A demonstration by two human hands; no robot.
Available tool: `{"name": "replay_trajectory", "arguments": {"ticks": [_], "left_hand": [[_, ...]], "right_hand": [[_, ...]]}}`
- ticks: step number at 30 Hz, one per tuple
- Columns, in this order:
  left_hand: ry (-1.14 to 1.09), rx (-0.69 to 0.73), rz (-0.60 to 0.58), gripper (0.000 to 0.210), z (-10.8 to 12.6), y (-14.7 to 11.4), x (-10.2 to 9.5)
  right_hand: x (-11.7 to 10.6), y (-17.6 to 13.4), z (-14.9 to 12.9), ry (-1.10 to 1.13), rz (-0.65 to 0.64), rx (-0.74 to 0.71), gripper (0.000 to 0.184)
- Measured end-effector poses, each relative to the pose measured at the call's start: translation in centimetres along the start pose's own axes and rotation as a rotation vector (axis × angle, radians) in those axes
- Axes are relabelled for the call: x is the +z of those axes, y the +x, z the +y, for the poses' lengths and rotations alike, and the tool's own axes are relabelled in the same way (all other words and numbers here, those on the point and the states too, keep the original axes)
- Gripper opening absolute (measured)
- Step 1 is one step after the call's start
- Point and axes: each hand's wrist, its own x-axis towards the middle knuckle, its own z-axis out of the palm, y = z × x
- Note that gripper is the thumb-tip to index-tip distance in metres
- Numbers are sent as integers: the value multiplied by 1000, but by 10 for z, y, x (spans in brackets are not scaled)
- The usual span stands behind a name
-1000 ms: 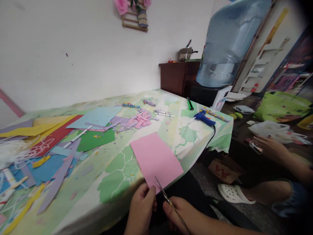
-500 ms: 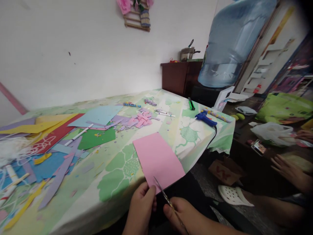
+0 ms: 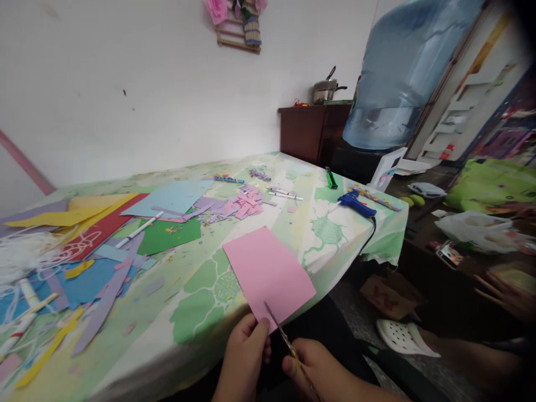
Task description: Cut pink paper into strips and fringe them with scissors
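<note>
A pink sheet of paper [image 3: 270,268] reaches over the near edge of the table. My left hand [image 3: 247,349] pinches its lower corner between thumb and fingers. My right hand [image 3: 312,363] is closed round a pair of scissors [image 3: 281,330] with gold-coloured handles, partly hidden by the fingers. The blades point up and left and lie at the paper's near edge, just right of my left thumb. Whether they are apart or together I cannot make out.
Coloured papers, such as a light blue sheet [image 3: 170,196], and white string [image 3: 27,251] cover the table's left. Pink paper strips [image 3: 247,204] are piled mid-table. A blue glue gun [image 3: 355,204] and green cutter [image 3: 331,178] lie right. Another person's hand [image 3: 505,293] shows at far right.
The view has shifted slightly, so the scene sits a little further right. The pink paper's far end has swung a little left. Both hands keep their hold.
</note>
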Motion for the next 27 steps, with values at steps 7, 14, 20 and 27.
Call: {"name": "replay_trajectory", "arguments": {"ticks": [7,14,20,27], "left_hand": [[-14,-37,39,22,7,0,1],[16,71,76,25,9,1,4],[-6,83,16,25,8,1,4],[-13,104,5,26,6,1,2]], "right_hand": [[0,1,7,-32,45,27,41],[0,-2,-4,14,39,175,29],[1,-3,-1,106,8,182,32],[1,-3,5,27,28,108,48]]}}
